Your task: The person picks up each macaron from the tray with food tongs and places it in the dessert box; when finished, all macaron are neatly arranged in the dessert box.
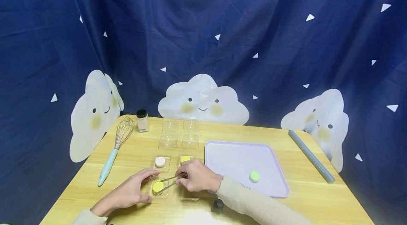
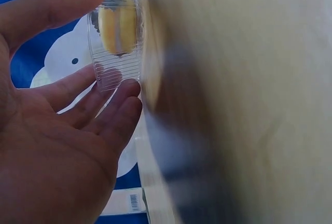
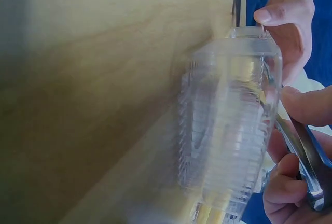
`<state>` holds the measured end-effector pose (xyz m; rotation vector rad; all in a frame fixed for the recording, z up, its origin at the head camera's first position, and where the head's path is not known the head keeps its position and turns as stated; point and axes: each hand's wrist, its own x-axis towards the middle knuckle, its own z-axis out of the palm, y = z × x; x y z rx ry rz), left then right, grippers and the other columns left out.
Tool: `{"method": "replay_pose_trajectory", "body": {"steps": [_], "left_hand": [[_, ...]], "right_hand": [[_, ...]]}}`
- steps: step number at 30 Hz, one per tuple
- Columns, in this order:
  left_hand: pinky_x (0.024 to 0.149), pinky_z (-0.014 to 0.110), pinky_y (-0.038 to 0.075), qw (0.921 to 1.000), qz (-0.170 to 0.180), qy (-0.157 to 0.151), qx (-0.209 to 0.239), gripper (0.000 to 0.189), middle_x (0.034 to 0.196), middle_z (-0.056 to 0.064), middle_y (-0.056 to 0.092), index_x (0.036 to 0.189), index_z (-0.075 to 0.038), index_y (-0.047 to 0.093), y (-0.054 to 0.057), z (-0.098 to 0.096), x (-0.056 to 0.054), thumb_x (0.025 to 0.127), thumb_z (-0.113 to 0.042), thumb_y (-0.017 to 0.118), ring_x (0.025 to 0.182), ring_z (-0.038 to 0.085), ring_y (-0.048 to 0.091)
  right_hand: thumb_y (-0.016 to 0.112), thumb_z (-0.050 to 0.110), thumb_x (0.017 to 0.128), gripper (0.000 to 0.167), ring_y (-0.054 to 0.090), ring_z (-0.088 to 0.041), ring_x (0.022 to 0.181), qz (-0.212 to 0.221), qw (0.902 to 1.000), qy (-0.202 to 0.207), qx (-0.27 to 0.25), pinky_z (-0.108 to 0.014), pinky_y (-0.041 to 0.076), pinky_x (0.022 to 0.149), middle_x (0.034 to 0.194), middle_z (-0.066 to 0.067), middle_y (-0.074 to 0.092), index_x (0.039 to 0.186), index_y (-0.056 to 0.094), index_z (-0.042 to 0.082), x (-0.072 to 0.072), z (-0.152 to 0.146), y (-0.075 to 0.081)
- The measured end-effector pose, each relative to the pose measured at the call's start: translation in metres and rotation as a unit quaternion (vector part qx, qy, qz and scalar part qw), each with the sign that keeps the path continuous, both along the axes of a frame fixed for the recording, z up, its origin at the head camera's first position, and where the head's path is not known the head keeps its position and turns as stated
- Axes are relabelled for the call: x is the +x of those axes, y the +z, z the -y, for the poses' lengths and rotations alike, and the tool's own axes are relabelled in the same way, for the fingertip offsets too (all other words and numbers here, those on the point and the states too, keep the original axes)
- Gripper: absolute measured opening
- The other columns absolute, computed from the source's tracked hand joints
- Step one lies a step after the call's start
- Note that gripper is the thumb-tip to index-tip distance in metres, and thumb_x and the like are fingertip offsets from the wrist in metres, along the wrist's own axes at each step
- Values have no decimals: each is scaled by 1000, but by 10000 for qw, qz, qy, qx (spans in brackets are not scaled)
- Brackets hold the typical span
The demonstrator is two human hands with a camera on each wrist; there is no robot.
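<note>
A yellow macaron (image 1: pixel 158 187) sits in the nearest left clear plastic box (image 2: pixel 120 73). My left hand (image 1: pixel 133 189) holds this box between thumb and fingers. My right hand (image 1: pixel 198 175) grips metal tongs (image 1: pixel 173 179), whose tips reach to either side of the macaron. Behind that box a white macaron (image 1: pixel 160 162) lies in another clear box. A second yellow macaron (image 1: pixel 185 159) is partly covered by my right hand. Beneath the same hand stands a clear box (image 3: pixel 228 125), mostly hidden in the head view.
A lilac tray (image 1: pixel 236 158) at the right bears a green macaron (image 1: pixel 254 176). Several clear lids (image 1: pixel 167 141) lie behind the boxes. A whisk (image 1: pixel 112 158) and a black-capped jar (image 1: pixel 142 121) are at the left. A grey-blue rod (image 1: pixel 311 156) lies far right.
</note>
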<state>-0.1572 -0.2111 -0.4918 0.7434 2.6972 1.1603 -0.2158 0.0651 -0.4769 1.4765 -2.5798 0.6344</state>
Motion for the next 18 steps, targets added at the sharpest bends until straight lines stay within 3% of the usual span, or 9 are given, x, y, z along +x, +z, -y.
{"method": "replay_pose_trajectory", "body": {"steps": [18], "left_hand": [[108, 57, 48, 9994, 116, 322, -50, 88, 143, 18, 57, 144, -4, 50, 6, 2, 2, 70, -32, 88, 127, 41, 59]], "right_hand": [[78, 25, 87, 17, 54, 8, 70, 6, 9998, -186, 100, 1, 40, 65, 89, 3, 76, 99, 79, 13, -1, -6, 9]]}}
